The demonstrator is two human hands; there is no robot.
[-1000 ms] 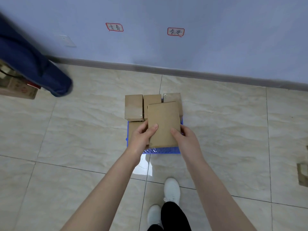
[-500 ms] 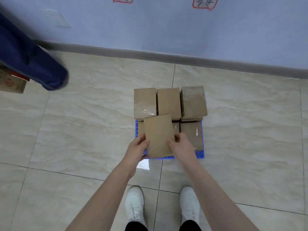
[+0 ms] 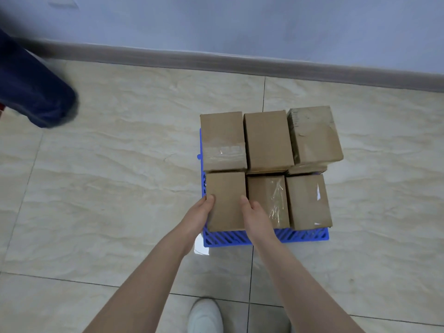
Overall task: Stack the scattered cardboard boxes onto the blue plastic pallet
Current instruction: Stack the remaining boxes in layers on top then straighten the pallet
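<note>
Cardboard in hand: plain brown cardboard box point(image 3: 225, 195), lying flat and lengthwise over the near-left corner of the pallet, just beside the near row's middle box; cannot tell whether fully set down.
Left hand point(image 3: 198, 218): clamped on the box's left edge toward its near end, thumb on the top face, fingers hidden down the side.
Right hand point(image 3: 257, 218): clamped on the box's right edge, thumb on top, fingers tucked down toward the neighbouring box.
Hands together or apart: apart, with the held box between them.
Pallet: blue slatted plastic pallet point(image 3: 300, 236) on the floor, showing only its near edge and a strip of its left edge.
Near row: tape-wrapped brown box point(image 3: 268, 200) in the middle; brown box with white label scraps point(image 3: 308, 201) at the right, close against it.
Far row: brown box with a clear tape band point(image 3: 223, 140) at left, plain brown box point(image 3: 268, 139) in the middle, crumpled taped brown box point(image 3: 313, 135) at right, turned slightly askew.
Far row height: raised above the near row, with edges of lower boxes point(image 3: 307, 169) peeping out beneath.
Floor: beige marbled tiles point(image 3: 120, 176) with dark grout lines.
Wall: pale blue-grey wall point(image 3: 240, 25), grey skirting board point(image 3: 216, 61) along its foot.
Left edge: navy-blue trouser leg point(image 3: 36, 92), blurred, well apart from the pallet.
Bottom edge: white shoe point(image 3: 205, 316) between the two forearms.
</note>
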